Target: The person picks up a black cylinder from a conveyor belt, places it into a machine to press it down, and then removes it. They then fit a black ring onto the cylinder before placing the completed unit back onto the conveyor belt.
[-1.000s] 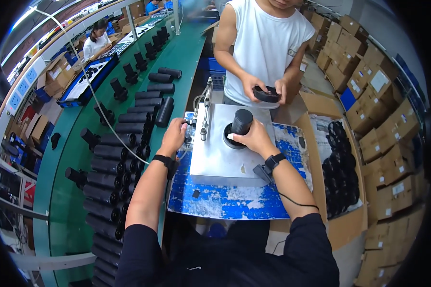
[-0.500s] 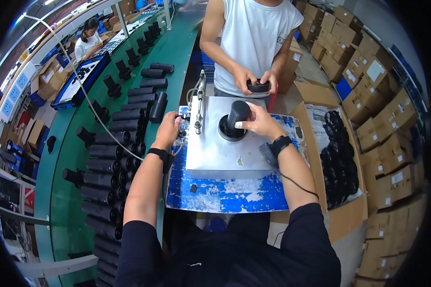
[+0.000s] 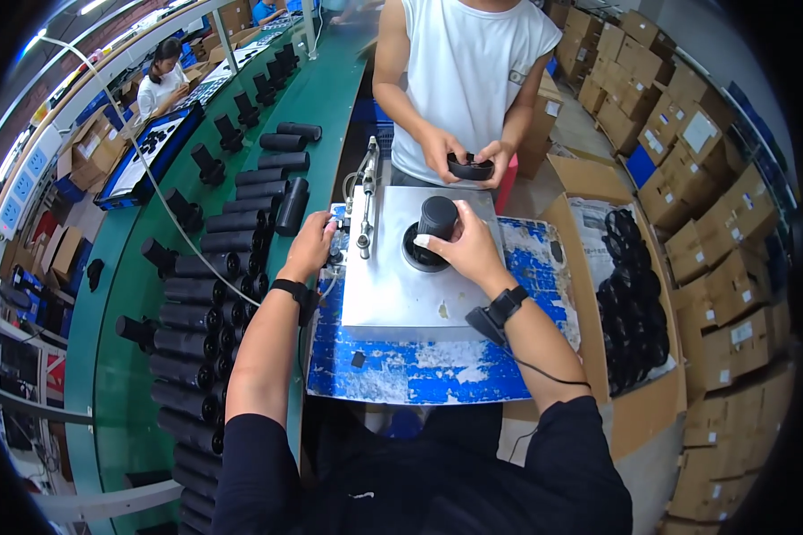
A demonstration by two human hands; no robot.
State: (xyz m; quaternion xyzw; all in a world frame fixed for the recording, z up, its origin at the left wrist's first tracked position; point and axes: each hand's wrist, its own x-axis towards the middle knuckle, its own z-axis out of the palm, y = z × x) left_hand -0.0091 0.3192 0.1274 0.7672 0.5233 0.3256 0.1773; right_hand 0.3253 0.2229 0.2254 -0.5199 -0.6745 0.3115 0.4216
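Observation:
A black ribbed cylinder (image 3: pixel 439 217) stands almost upright in the round opening (image 3: pixel 417 259) of a silver metal box (image 3: pixel 388 299). My right hand (image 3: pixel 469 248) is closed round its right side, thumb at the front. At the box's left edge, my left hand (image 3: pixel 310 246) is curled round a small air valve (image 3: pixel 334 253) with its fingertips against it; part of the grip is hidden. Beside that hand, a slim metal air cylinder (image 3: pixel 366 209) with thin hoses is mounted on the box. Both wrists wear black bands, the right one with a cable.
Rows of black cylinders (image 3: pixel 192 316) lie on the green bench (image 3: pixel 120 401) at left. Opposite, a person (image 3: pixel 464 80) holds a black ring (image 3: pixel 470 167). An open carton (image 3: pixel 589 348) of black parts (image 3: pixel 635 308) stands right of the worn blue tabletop (image 3: pixel 419 379).
The black cylinder has tipped more upright, with my right hand still round it. My left hand stays at the valve. The person opposite has lowered and turned the ring.

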